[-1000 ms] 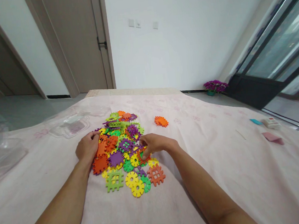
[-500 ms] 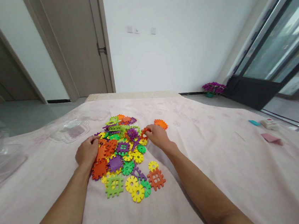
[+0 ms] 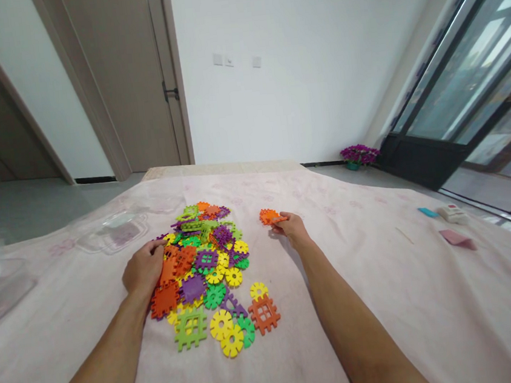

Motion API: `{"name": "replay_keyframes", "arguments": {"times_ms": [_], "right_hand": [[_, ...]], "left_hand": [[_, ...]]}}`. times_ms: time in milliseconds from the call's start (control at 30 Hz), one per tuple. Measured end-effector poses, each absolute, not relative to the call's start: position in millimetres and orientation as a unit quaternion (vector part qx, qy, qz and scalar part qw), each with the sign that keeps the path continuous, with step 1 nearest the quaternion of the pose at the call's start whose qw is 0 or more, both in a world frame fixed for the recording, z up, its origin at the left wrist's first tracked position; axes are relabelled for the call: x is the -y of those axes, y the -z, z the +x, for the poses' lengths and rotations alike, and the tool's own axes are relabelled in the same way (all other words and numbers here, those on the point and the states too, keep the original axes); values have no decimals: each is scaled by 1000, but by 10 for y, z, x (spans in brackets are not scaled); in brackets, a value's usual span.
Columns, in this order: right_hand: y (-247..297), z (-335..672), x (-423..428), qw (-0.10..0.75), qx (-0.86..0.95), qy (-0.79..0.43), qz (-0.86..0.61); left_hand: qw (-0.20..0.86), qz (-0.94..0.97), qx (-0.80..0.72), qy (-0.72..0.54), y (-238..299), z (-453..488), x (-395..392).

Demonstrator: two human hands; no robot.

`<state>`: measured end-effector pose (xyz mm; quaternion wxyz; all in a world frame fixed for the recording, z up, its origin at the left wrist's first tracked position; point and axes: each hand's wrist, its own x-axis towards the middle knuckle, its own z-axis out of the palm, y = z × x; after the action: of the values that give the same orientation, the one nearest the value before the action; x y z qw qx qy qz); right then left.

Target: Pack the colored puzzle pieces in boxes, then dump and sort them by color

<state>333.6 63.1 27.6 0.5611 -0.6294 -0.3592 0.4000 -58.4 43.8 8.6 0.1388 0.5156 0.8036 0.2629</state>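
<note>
Lying left of the frame's centre, a pile of colourful interlocking pieces point(image 3: 203, 264) was spread flat on the pink-covered surface point(image 3: 385, 299), so each colour could be seen. The left hand point(image 3: 144, 269) was laid on the pile's left edge, its fingers bent over orange tiles. Whether anything was gripped beneath them could not be told, and the hand seemed placed there to steady the heap. The right hand point(image 3: 292, 226) was stretched to the upper right of the pile, and its fingers appeared pinched on a small group of orange pieces point(image 3: 269, 216) kept apart from the rest, apparently set together by colour. A clear plastic lid point(image 3: 113, 231) was lying at the upper left.
</note>
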Motion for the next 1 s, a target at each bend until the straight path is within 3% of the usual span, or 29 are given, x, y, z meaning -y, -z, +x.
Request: {"name": "replay_keyframes", "arguments": {"times_ms": [200, 567, 700, 767, 867, 1000], "right_hand": [[-198, 3429, -673, 591, 348, -371, -626], [-158, 3573, -651, 537, 401, -328, -666], [-288, 3598, -580, 460, 453, -177, -743], [-396, 3561, -545, 436, 480, -167, -743], [-577, 3430, -469, 382, 555, -305, -673], [-780, 3193, -306, 147, 673, -463, -558]], "left_hand": [[131, 527, -796, -267, -65, -604, -436], [142, 528, -796, -259, -71, -597, -433], [143, 525, -798, -260, -80, -599, -432], [143, 522, -799, -262, -89, -593, -435], [144, 520, -800, -262, -94, -580, -435], [146, 514, -802, -267, -101, -563, -390]]}}
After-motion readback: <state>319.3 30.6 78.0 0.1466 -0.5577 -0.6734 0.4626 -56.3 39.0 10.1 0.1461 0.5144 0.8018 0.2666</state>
